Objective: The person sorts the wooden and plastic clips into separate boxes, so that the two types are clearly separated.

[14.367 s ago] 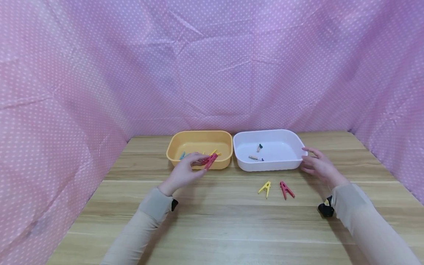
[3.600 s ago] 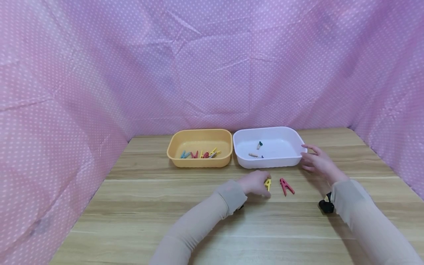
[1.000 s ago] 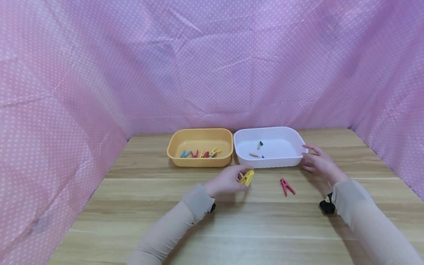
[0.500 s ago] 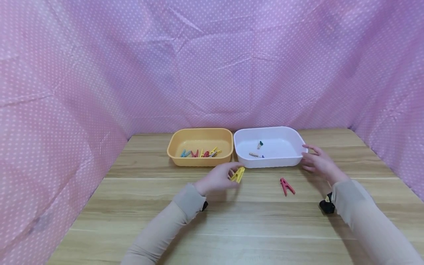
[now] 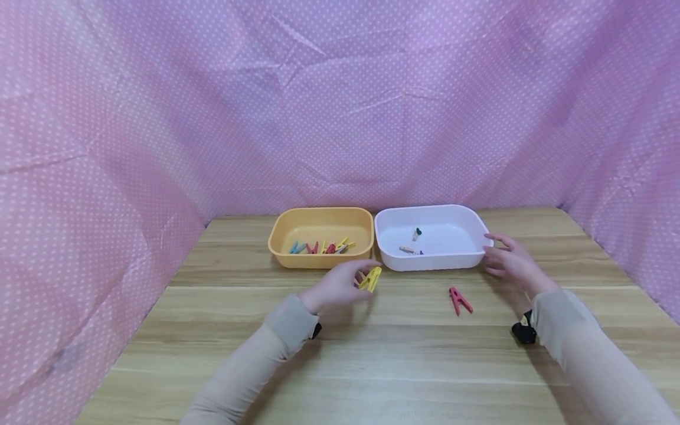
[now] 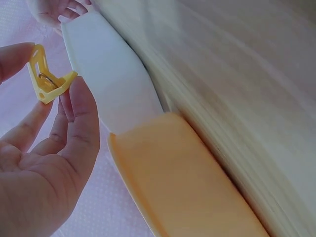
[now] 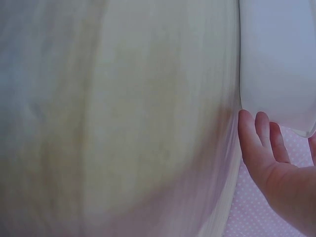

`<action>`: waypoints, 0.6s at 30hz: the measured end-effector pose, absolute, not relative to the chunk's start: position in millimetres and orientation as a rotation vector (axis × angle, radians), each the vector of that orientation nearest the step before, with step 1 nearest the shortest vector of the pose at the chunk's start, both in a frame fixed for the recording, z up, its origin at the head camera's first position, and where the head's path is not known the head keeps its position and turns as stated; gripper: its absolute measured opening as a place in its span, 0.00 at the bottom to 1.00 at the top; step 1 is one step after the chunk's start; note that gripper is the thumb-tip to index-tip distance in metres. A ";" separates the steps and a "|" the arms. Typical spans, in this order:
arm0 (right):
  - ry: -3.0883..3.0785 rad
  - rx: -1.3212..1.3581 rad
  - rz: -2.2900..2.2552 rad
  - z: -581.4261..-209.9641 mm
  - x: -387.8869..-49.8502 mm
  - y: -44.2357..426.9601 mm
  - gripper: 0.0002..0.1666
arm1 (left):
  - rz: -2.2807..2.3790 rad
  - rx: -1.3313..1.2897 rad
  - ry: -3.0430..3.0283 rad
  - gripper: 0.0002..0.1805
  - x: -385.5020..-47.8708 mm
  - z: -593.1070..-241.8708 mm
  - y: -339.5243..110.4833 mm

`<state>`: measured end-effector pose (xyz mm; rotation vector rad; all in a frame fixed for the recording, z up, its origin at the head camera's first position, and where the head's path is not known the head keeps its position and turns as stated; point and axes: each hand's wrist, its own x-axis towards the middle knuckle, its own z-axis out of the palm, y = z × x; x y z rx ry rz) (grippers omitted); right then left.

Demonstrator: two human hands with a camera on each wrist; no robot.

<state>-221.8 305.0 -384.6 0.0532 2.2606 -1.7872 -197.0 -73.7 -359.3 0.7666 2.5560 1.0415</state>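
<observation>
My left hand (image 5: 337, 284) pinches a yellow plastic clothespin (image 5: 370, 279) between thumb and fingers, in front of the orange basin. In the left wrist view the metal spring of the clothespin (image 6: 47, 79) shows. The orange basin (image 5: 281, 260) holds several blue, red and yellow clothespins (image 5: 312, 248). Beside it, touching or nearly so, the white basin (image 5: 432, 262) contains small wooden clips (image 5: 417, 234). Extended fingers of my right hand (image 5: 512, 262) touch the white basin's right end. On the table, a red clothespin (image 5: 460, 300) lies in front of the white basin.
Both basins stand near the back edge of the wooden table (image 5: 393, 366). A pink dotted cloth (image 5: 340, 106) hangs behind and around the table. Black straps (image 5: 525, 332) sit at the wrists.
The yellow clothespin has been picked up off the table and carried left by my left hand. Earlier, a red clothespin from that hand went into the orange basin. My right hand stays put.
</observation>
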 end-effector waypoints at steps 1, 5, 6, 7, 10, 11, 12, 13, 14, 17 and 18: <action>2.261 0.050 -1.789 -384.6 -221.7 304.9 0.40 | 1.042 0.772 2.560 0.33 -197.3 -358.9 -75.5; 2.260 0.055 -1.789 -385.1 -221.4 305.1 0.40 | 1.063 0.782 2.585 0.33 -198.9 -358.7 -82.7; 2.261 0.056 -1.789 -385.3 -221.5 305.3 0.40 | 1.061 0.775 2.595 0.33 -199.4 -359.0 -84.5; 2.263 0.053 -1.787 -385.6 -221.8 305.7 0.40 | 1.060 0.766 2.604 0.33 -199.6 -359.1 -86.3; 2.266 0.056 -1.791 -386.1 -222.1 305.7 0.40 | 1.055 0.727 2.625 0.33 -199.7 -358.5 -92.3; 2.265 0.053 -1.792 -386.3 -222.4 306.0 0.40 | 1.059 0.717 2.630 0.33 -199.5 -358.1 -94.4; 2.264 0.051 -1.793 -386.4 -222.5 306.1 0.40 | 1.061 0.710 2.637 0.34 -199.6 -357.7 -96.6; 2.263 0.052 -1.794 -386.4 -222.7 306.3 0.39 | 1.062 0.703 2.642 0.34 -199.6 -357.1 -98.9; 2.258 0.056 -1.799 -386.4 -222.8 306.3 0.39 | 1.064 0.693 2.647 0.34 -199.8 -356.4 -101.1; 2.250 0.056 -1.805 -386.4 -223.0 306.4 0.39 | 1.069 0.673 2.670 0.34 -200.5 -354.3 -107.3; 2.245 0.057 -1.810 -386.3 -223.0 306.3 0.38 | 1.068 0.670 2.679 0.34 -201.1 -353.7 -109.3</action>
